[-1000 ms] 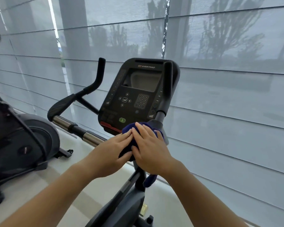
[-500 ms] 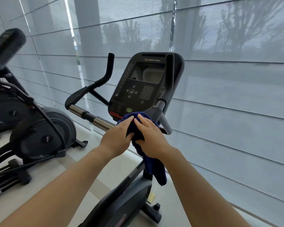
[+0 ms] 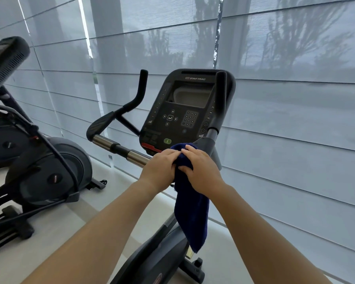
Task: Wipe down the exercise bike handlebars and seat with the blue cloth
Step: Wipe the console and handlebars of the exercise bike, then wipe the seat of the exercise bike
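The exercise bike's handlebars [image 3: 119, 148] run from a black left grip with chrome sections to an upright right grip beside the black console [image 3: 184, 111]. A dark blue cloth [image 3: 191, 210] is bunched over the middle of the bar under the console, and its long end hangs down. My left hand [image 3: 159, 168] grips the cloth from the left, fingers curled round it. My right hand [image 3: 201, 169] holds the cloth from the right, thumb and fingers wrapped on it. The seat is out of view.
An elliptical trainer [image 3: 47, 171] stands on the floor to the left, with another machine's console [image 3: 6, 60] above it. Grey roller blinds [image 3: 295, 140] cover the windows right behind the bike. The bike's dark body [image 3: 158, 257] sits below my arms.
The view has shifted so the bike sits further right and the left machines show more. More of the cloth now hangs down below my hands, which have drawn together on it.
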Demonstrator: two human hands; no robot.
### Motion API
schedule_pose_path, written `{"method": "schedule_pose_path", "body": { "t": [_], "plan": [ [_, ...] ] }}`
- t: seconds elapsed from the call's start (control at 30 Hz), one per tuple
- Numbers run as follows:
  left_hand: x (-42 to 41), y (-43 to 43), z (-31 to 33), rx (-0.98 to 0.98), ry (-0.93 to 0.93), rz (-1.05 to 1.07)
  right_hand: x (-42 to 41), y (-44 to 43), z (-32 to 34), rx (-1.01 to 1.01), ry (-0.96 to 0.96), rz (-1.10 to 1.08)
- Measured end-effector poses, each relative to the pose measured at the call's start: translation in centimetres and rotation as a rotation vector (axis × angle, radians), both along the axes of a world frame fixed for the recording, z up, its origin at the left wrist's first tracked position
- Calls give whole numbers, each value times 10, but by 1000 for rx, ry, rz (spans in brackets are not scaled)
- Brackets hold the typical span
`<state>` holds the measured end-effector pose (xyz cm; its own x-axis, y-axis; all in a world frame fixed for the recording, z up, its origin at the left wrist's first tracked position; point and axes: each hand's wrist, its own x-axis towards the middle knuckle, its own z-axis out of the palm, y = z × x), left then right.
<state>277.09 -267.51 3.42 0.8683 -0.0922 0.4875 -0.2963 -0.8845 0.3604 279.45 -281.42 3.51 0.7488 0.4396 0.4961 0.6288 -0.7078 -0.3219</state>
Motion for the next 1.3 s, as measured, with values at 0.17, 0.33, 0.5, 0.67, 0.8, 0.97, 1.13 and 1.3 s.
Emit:
{"method": "schedule_pose_path", "body": {
  "t": [0.17,0.33,0.5,0.67,0.8,0.97,1.13,1.3],
  "plan": [
    [-4,19,3,-6,-19,-79,-13,17,-8,21,-22,-101],
    [-25,74,6,52,-14,-223,-45,64,-25,188,5,-142],
    [-56,142,7,-37,-80,-257,-83,129,-39,330,-56,-180],
    [-113,181,-6,-89,-125,-301,-139,169,-60,437,-104,-195],
    [-160,205,-25,-114,-66,-285,-187,191,-82,457,-114,-199],
    [-205,220,-50,-178,50,-241,-236,205,-110,486,-73,-182],
    [-243,223,-74,-203,73,-222,-275,205,-131,493,-24,-197],
    [-271,237,-86,-273,146,-265,-311,213,-141,486,76,-221]
  ]
}}
